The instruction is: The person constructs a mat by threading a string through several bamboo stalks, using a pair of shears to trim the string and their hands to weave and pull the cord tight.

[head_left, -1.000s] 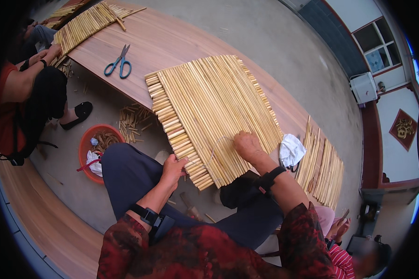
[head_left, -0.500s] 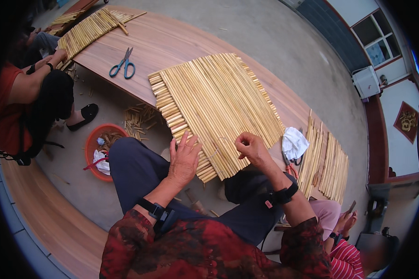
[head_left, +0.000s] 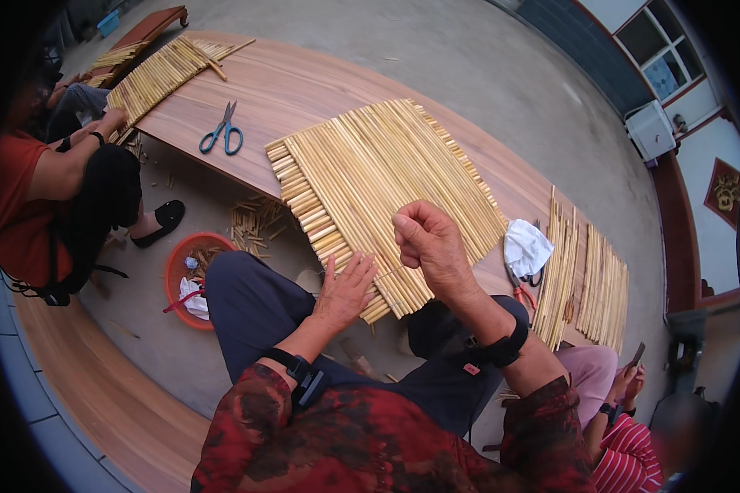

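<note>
A mat of pale yellow cane rods (head_left: 366, 164) lies on the wooden table (head_left: 279, 90), its near end overhanging the edge above my knees. My left hand (head_left: 344, 292) rests flat on its lower left part, fingers apart. My right hand (head_left: 427, 246) is raised over the mat, thumb and forefinger pinched together; what they hold, if anything, is too small to make out. Teal-handled scissors (head_left: 220, 136) lie left of the mat. A white cloth (head_left: 526, 245) and red-handled pliers (head_left: 524, 296) lie at its right.
A person in red (head_left: 37, 181) sits left beside another cane mat (head_left: 156, 78); a red basin (head_left: 177, 275) stands on the floor below the table. Loose cane rods (head_left: 600, 287) lie at the table's right end. A person in a striped top (head_left: 625, 452) holds a phone at lower right.
My left hand has gone from pinching at the mat's edge to lying spread on it. My right hand has risen up and leftward off the mat, still closed.
</note>
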The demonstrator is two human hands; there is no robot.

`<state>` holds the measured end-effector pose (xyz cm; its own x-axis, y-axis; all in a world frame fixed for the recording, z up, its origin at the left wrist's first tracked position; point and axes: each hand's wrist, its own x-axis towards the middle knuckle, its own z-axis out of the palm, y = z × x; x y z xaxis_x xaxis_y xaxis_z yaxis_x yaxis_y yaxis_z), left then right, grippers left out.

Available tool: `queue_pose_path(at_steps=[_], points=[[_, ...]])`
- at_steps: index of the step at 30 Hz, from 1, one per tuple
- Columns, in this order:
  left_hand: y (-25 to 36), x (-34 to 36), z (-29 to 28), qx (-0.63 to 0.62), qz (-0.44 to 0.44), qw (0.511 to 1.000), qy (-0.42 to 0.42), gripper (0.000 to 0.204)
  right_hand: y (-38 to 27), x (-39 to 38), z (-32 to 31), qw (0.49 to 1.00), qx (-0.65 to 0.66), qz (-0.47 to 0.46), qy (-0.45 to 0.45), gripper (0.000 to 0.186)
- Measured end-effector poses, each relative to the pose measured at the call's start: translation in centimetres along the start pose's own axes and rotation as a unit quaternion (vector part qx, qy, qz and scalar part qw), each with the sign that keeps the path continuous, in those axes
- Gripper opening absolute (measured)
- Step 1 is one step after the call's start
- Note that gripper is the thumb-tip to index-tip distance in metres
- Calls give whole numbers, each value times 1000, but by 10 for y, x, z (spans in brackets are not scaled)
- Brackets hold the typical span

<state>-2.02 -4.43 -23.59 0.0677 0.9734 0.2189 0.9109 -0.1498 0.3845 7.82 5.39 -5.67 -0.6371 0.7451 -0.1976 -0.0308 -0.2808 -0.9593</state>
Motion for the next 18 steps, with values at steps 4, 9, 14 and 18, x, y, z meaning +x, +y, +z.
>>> queue_pose_path(at_steps=[4, 9, 14, 18], points=[[-4, -6, -3, 8, 3, 1000, -17, 54, -158, 10, -8, 946, -104, -308, 14, 13], [0, -1, -9, -26, -1, 999, -18, 56, -201, 21, -53, 878, -223, -388, 169, 12], [-6, -6, -4, -97, -49, 994, 16, 57, 10, 19, -20, 808, -580, 11, -105, 27], [1, -3, -8, -100, -57, 993, 23, 54, 95, 8, -36, 706, -699, -54, -99, 25]])
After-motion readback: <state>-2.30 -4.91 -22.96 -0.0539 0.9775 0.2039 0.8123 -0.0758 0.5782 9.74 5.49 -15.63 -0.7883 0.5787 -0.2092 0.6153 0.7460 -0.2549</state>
